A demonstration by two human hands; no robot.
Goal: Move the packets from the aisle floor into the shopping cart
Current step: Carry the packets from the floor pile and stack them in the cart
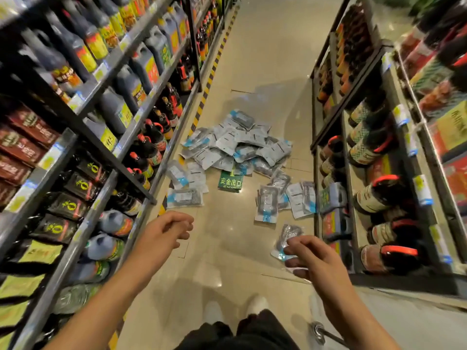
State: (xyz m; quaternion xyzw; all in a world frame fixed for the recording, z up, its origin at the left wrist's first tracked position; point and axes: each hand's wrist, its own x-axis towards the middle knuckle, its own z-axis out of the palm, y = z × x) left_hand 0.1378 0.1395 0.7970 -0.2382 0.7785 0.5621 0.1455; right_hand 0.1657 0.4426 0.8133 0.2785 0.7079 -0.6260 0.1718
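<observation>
Packets (235,145) lie heaped on the floor (252,72) beyond both hands; left hand (166,229) and right hand (309,258) hover loosely spread, holding nothing.

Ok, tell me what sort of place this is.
Most likely a supermarket aisle. Shelves on the left carry rows of dark sauce jugs with price tags on the shelf edges, more bottles line the shelves on the right, and a green exit sign is stuck on the tiled floor among the scattered packets.
</observation>
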